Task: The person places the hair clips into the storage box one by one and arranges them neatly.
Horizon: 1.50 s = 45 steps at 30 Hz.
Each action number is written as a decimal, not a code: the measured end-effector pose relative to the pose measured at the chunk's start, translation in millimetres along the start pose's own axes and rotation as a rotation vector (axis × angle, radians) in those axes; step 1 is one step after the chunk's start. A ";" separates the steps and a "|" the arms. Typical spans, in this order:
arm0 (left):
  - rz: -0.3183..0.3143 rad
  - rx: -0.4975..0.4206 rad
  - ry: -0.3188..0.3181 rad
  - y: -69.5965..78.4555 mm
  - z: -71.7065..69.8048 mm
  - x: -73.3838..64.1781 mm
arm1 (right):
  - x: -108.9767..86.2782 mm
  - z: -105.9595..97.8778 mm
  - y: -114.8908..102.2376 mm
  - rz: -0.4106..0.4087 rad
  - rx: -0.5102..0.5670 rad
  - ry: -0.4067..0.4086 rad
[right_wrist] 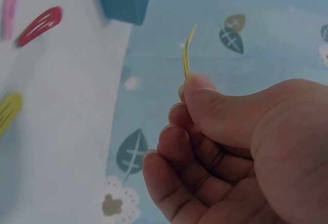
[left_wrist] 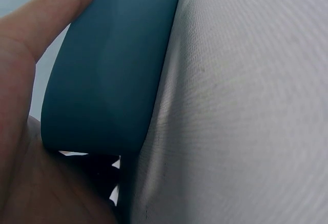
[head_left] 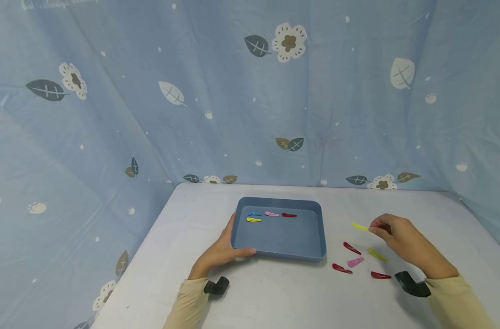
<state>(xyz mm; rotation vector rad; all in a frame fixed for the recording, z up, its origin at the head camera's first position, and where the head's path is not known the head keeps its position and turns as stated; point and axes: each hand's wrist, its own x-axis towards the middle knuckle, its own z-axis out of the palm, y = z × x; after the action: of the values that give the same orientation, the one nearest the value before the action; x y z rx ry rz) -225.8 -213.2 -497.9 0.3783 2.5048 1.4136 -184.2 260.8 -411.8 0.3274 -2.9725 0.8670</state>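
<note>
My left hand point(head_left: 221, 250) holds the near left corner of a blue-grey tray point(head_left: 279, 238), thumb along the front side and fingers by the left side. Inside the tray lie a blue hair clip point(head_left: 255, 214), a pink one point(head_left: 272, 214) and a red one point(head_left: 289, 215) in a row, with a yellow one point(head_left: 253, 220) below the blue. Right of the tray, my right hand point(head_left: 408, 240) pinches a yellow hair clip point(right_wrist: 186, 55) between thumb and forefinger, raised above the table. Its far end sticks out from the fingertips.
Loose on the white table point(head_left: 283, 297), below the right hand, are red clips point(head_left: 352, 248), a pink clip point(head_left: 355, 262) and another yellow clip point(head_left: 377, 254). A blue patterned curtain point(head_left: 233, 91) hangs behind the table and along its left.
</note>
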 end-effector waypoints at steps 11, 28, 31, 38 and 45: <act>-0.011 0.006 -0.005 0.9 -0.7 -1.5 | 19.2 2.8 -27.0 -0.057 0.046 0.007; 0.006 0.010 -0.002 -1.0 -0.1 -0.3 | 46.9 14.6 -53.2 -0.139 0.114 -0.014; 0.012 0.013 -0.002 -0.5 -0.3 -0.2 | 51.8 18.5 -59.5 -0.157 0.124 -0.020; 0.004 0.017 -0.004 0.3 -0.6 -1.0 | 63.0 28.3 -70.0 -0.201 0.143 -0.027; 0.020 0.000 -0.004 -0.2 -0.4 -1.4 | 76.2 39.2 -75.5 -0.185 0.168 -0.055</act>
<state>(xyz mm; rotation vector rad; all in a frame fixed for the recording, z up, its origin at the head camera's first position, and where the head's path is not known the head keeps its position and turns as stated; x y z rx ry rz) -224.7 -214.2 -497.7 0.4072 2.5050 1.4189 -241.8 163.0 -398.5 0.6296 -2.8636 1.1024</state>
